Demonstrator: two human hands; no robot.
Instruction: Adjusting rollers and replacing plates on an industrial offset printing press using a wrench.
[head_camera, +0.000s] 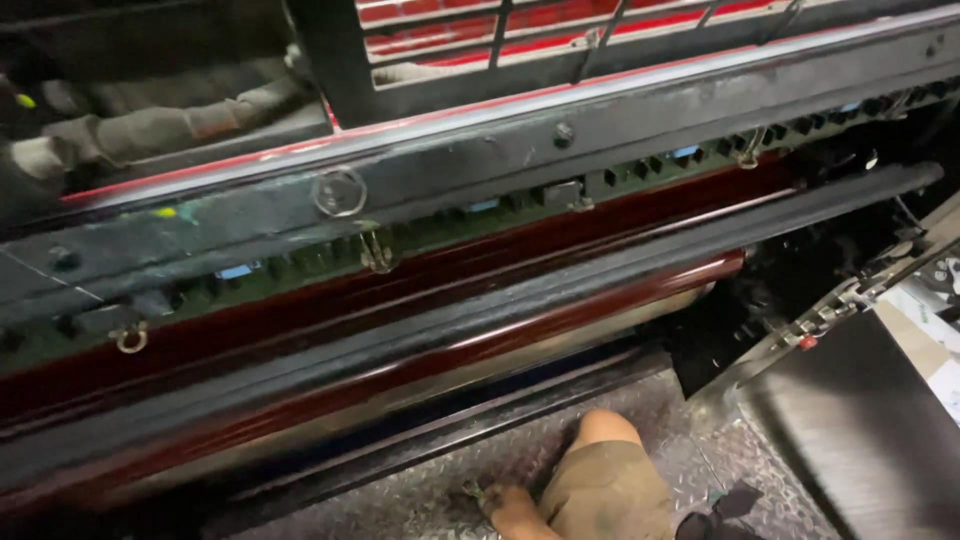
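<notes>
Below glossy red roller (600, 310), hand (510, 510) on tread-plate floor (440, 490) (grip unclear)

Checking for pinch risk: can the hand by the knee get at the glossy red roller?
Probably yes: the hand sits low on the floor plate, and nothing shows between it and the roller above.

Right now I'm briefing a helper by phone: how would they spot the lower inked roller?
Find the black crossbar slanting across the machine. Below it, under a dull black bar, lies the roller, just above the checker-plate step. Unlike the darker red roller higher up, it has a bright glossy streak and pale underside.
</notes>
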